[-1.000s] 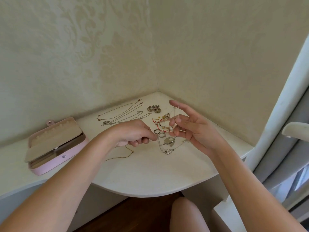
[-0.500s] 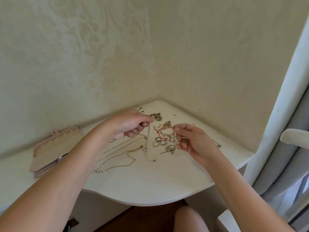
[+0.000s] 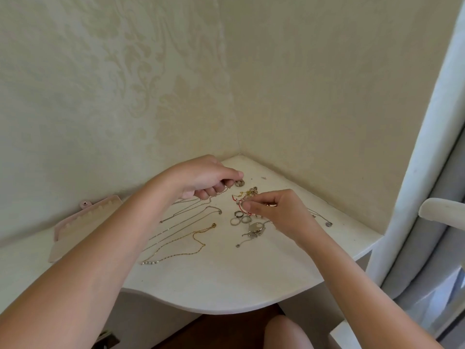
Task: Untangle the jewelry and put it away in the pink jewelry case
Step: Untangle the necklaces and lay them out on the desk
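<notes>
L hand (image 3: 208, 180) curled, pinching thin silver chain (image 3: 225, 190). R hand (image 3: 279, 212) pinches red-cord beaded tangle (image 3: 239, 199) on white corner shelf (image 3: 226, 285). Open pink jewelry case (image 3: 83, 222) far left, untouched. Risk: tugging w/ links caught tightens knot or snaps chain.

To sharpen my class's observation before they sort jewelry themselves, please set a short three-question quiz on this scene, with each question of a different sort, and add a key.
1. True or false: every piece of jewelry already lies inside the pink jewelry case.
2. The right hand pinches at: A) the red-cord tangle; B) a gold chain; C) the case's lid.
3. Which hand grips a thin chain?

Key: 1 false; 2 A; 3 the left hand.
</notes>
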